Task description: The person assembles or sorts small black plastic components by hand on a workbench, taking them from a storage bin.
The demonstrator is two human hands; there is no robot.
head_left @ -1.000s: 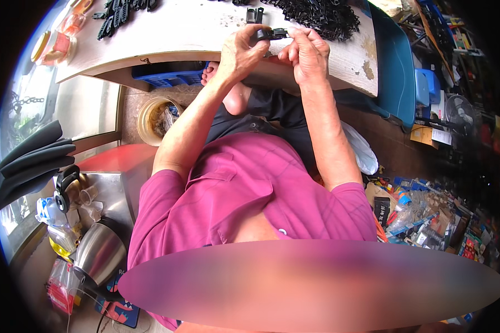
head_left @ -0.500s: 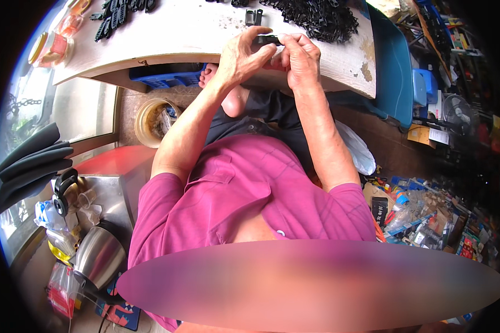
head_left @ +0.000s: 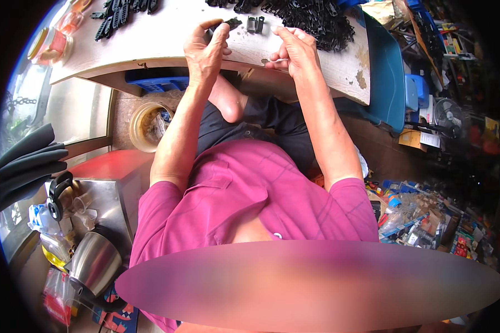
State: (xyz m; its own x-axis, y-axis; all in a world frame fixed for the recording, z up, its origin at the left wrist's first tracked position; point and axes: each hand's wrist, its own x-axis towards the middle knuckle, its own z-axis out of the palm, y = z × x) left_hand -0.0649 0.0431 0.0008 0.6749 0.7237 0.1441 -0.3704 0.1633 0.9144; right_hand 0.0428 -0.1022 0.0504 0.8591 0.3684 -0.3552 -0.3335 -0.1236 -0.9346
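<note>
black clip [head_left: 233,23] | left hand [head_left: 205,50] grip pinched on it | right hand [head_left: 294,50] grip curled, contents unclear | bucket [head_left: 144,126] of bits

This looks like a small workshop or parts stall. A worn pale worktable [head_left: 150,44] carries a heap of small black plastic parts [head_left: 311,19] and a row of finished black pieces [head_left: 116,11], with a blue crate [head_left: 161,83] tucked beneath. Packets of hardware [head_left: 422,216] litter the floor to the right, and a steel kettle [head_left: 94,263] stands on a metal cabinet [head_left: 111,194] to the left.
</note>
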